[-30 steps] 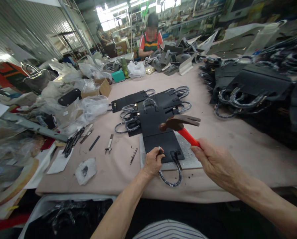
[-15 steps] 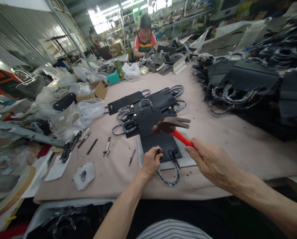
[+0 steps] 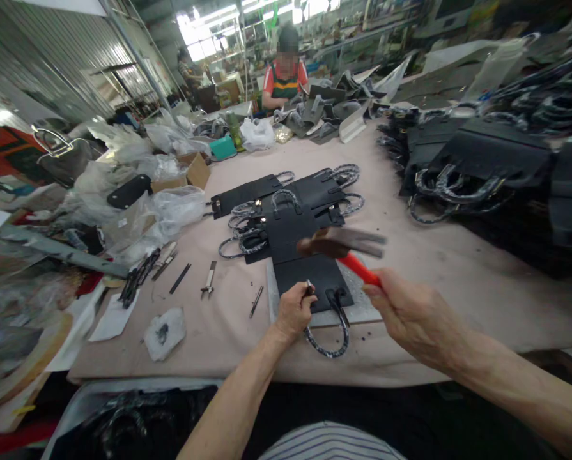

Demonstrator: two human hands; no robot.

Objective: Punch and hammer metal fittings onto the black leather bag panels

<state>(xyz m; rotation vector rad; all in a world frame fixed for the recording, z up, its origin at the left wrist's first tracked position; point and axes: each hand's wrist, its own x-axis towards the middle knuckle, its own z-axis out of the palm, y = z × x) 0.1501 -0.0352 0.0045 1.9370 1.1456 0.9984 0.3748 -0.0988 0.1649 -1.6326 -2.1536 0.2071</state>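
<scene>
Viewing remotely, I log the black panel (image 3: 298,271) as landmark: it lies flat on a pale slab (image 3: 362,305). The left hand (image 3: 293,311) sits at the panel's near left corner, fingers pinched around a small metal-topped tool (image 3: 309,285); I cannot see its lower end. The right hand (image 3: 403,303), to the right of the panel, has its fingers wrapped around the red grip of a claw hammer (image 3: 340,243), whose blurred head hangs above the panel. 1 looped handle (image 3: 331,353) projects from the panel's near edge; 1 slim rod (image 3: 255,301) lies left of the panel.

Handling, in my judgement: the hammer is rigid and head-heavy, best taken low on the grip. The panel looks light, fairly stiff and easily marked; I would hold its edges. The loop's glossy wrap may slip. The tool seems hard and small; I would pinch it below its top.
</scene>
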